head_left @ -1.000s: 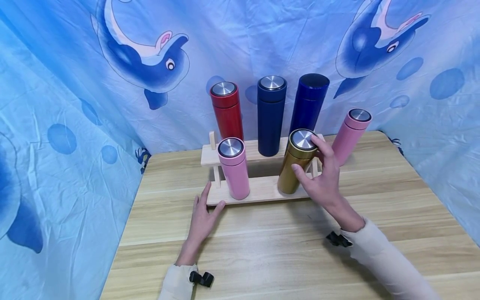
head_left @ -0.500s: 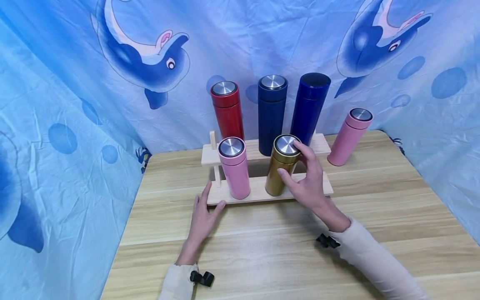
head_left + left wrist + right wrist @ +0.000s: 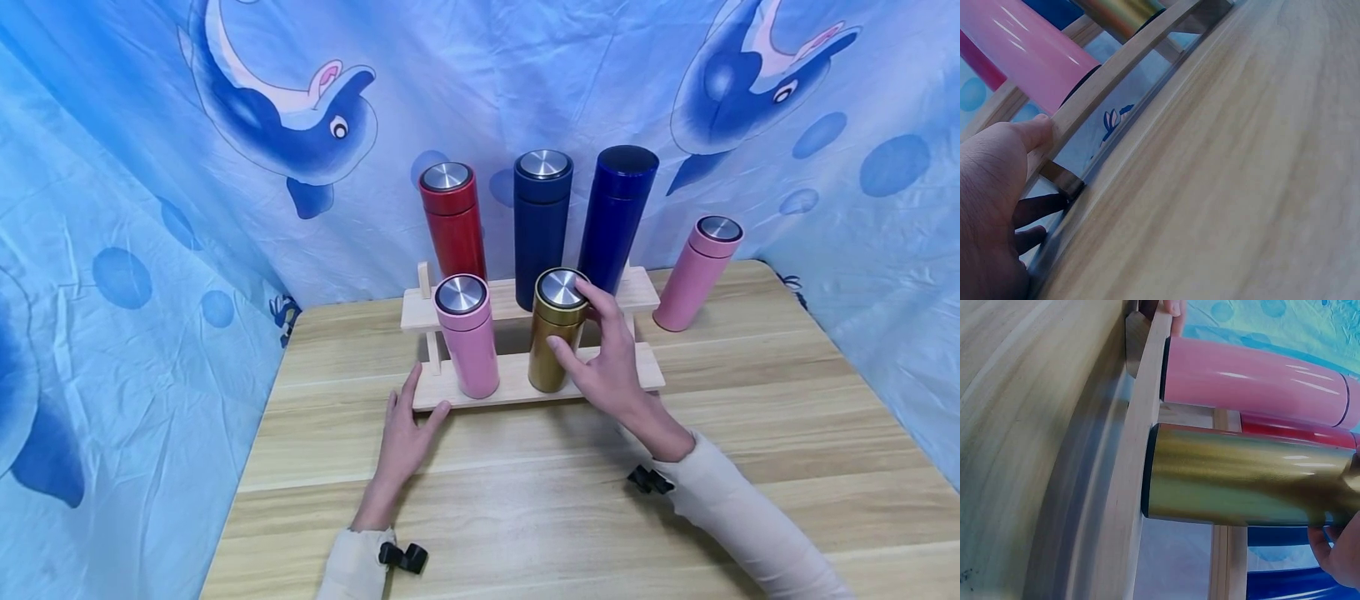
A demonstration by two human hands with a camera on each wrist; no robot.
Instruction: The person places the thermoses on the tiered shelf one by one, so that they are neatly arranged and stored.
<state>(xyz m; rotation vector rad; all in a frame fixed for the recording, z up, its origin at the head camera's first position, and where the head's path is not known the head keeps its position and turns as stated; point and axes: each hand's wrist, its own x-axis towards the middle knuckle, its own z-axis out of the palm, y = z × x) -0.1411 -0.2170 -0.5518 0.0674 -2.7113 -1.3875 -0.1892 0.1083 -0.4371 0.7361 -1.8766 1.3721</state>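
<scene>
My right hand (image 3: 611, 367) grips the gold thermos (image 3: 551, 354) near its top, thumb on the front and a finger at the steel lid. This thermos stands upright on the lower tier of a two-tier wooden rack (image 3: 517, 385); in the right wrist view, the gold body's (image 3: 1241, 481) dark base meets the board. At the rack's left front corner, my left hand (image 3: 405, 442) holds the board's end. The left wrist view shows the thumb (image 3: 1038, 128) against the board and other fingers below it. Left of the gold one, a pink thermos (image 3: 471, 354) stands on the same tier.
On the upper tier stand a red thermos (image 3: 453, 225), a dark blue one (image 3: 542, 242) and a glossy blue one (image 3: 618, 217). Another pink thermos (image 3: 697, 275) stands on the wooden table (image 3: 525, 500) right of the rack. A blue dolphin-print cloth (image 3: 487, 83) hangs behind.
My right hand has moved the gold thermos leftward along the lower tier, from the rack's right part to nearer its middle. My left hand has stayed at the corner.
</scene>
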